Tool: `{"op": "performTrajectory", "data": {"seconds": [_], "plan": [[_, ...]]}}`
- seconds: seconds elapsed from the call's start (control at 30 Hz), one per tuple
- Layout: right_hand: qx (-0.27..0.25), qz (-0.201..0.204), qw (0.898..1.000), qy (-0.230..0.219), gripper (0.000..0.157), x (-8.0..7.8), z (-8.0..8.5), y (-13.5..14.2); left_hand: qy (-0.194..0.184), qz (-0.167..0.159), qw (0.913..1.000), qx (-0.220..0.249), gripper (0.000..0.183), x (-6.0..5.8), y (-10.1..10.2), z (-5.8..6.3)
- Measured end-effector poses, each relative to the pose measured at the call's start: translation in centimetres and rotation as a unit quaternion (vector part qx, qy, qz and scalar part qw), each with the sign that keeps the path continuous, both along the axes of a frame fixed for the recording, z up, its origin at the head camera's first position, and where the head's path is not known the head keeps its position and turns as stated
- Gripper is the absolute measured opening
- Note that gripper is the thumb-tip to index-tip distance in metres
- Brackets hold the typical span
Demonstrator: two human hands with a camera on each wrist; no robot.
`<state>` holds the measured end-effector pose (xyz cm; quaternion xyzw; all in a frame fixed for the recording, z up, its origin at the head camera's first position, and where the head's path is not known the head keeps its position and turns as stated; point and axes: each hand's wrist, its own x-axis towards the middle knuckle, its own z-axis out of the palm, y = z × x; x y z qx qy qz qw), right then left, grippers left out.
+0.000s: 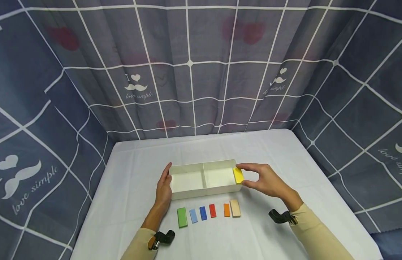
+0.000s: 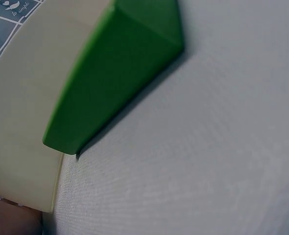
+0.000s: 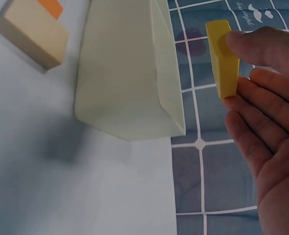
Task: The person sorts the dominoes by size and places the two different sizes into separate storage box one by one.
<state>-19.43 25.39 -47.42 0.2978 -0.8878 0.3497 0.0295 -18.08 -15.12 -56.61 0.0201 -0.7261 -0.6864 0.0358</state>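
A cream two-compartment box stands on the white-covered table. My right hand pinches a yellow block between thumb and fingers, at the box's right end. The right wrist view shows the yellow block held above the level of the box rim. Along the box's left end rests my left hand, its fingers extended against the wall. Both compartments look bare inside. In the left wrist view a green block lies close by, and only a dark bit of the hand shows at the lower left corner.
In front of the box, a row of blocks lies on the table: green, light blue, dark blue, red, orange and plain wood. Dark checked curtains enclose the table.
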Motion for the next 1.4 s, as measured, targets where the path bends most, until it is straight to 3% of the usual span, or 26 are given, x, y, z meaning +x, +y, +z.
{"op": "performTrajectory", "data": {"seconds": [0.3,0.87,1.4], "plan": [[-0.006,0.002,1.000,-0.015,0.060,-0.7,-0.1,-1.4,0.002,0.002,0.9999,-0.010,0.055,0.0,0.0,0.0],[-0.020,0.023,0.999,-0.026,0.059,-2.1,-1.8,-4.2,0.006,-0.006,1.0000,-0.002,0.055,0.0,-0.1,0.0],[-0.002,0.044,0.999,-0.023,0.057,-3.2,-2.9,-6.8,0.006,-0.002,1.0000,-0.004,0.055,-0.1,-0.2,-0.1]]}}
